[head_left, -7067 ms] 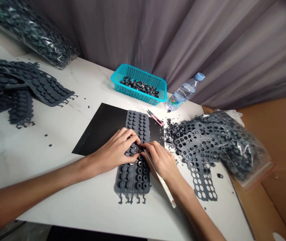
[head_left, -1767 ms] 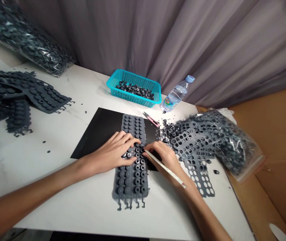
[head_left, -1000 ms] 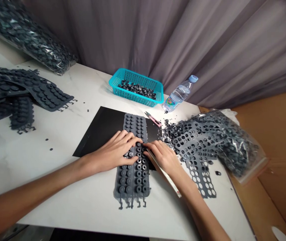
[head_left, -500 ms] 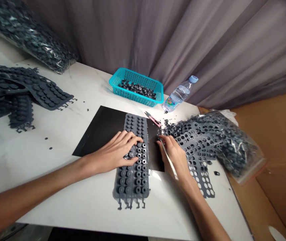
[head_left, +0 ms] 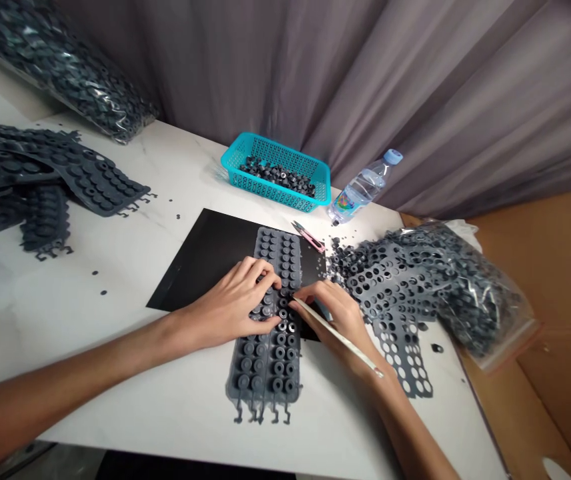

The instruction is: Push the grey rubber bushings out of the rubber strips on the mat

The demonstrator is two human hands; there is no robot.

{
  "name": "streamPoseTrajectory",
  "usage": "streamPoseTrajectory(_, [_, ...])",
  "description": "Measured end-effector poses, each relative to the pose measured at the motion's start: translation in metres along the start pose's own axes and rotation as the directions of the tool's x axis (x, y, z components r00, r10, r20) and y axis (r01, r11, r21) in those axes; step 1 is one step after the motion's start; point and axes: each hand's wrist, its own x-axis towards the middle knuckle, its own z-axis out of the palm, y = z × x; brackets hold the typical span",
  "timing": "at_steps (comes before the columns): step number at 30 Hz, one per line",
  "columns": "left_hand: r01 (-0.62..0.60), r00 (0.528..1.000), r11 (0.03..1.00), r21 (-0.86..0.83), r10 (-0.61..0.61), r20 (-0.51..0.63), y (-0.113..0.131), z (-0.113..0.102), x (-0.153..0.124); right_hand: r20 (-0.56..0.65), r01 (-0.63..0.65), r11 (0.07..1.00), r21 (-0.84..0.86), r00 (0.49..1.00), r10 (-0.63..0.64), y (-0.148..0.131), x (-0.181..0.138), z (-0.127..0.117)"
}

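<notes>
A long dark-grey rubber sheet (head_left: 278, 250) with rows of small round knobs lies lengthwise in front of me, partly on a black mat (head_left: 190, 260). Some knobs in its right-hand rows have holes in their tops. My left hand (head_left: 245, 293) rests across the sheet, thumb and fingers apart, touching the knobs. At the sheet's right edge, my right hand (head_left: 333, 310) is closed on a slim white stick-like tool (head_left: 350, 343). The tool's tip is among the knobs, partly hidden by my fingers; its other end points back over my wrist.
A turquoise basket (head_left: 275, 190) holds many small dark rubber pieces. Beside it are a water bottle (head_left: 363, 187) and pink thread snips (head_left: 309, 237). Punched-out sheets (head_left: 390, 280) and a filled clear bag (head_left: 480, 307) lie right; knobbed sheets (head_left: 100, 183) and a large bag (head_left: 80, 80), left.
My right hand has moved left from beside the sheet, bringing the white tool's tip onto the knobs. My left hand stays on the sheet. The whole view has shifted slightly.
</notes>
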Motion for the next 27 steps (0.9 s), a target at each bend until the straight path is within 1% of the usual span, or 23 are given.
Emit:
streamPoseTrajectory(5, [0.018, 1.0, 1.0, -0.021, -0.018, 0.008, 0.001, -0.001, 0.001, 0.04, 0.031, 0.999, 0.021, 0.999, -0.032, 0.001, 0.001, -0.004])
streamPoseTrajectory(9, [0.025, 1.0, 0.999, -0.03, -0.025, 0.019, 0.0, -0.001, 0.002, 0.061, 0.059, 0.998, -0.008, 0.996, -0.058, 0.003, 0.001, -0.001])
streamPoseTrajectory(16, [0.031, 0.999, 0.999, -0.034, -0.03, 0.01, -0.001, 0.0, 0.003, 0.045, 0.058, 0.995, -0.081, 0.998, -0.054, 0.005, 0.0, 0.005])
streamPoseTrajectory(22, [0.021, 1.0, 1.0, -0.019, -0.021, 0.011, -0.002, 0.001, 0.002, 0.03, 0.167, 0.96, -0.224, 0.986, -0.165, 0.011, 0.001, 0.013])
streamPoseTrajectory(27, [0.014, 1.0, 1.0, -0.008, -0.014, 0.008, -0.002, 0.002, 0.002, 0.051, 0.234, 0.92, -0.314, 0.972, -0.23, 0.009, 0.002, 0.015])
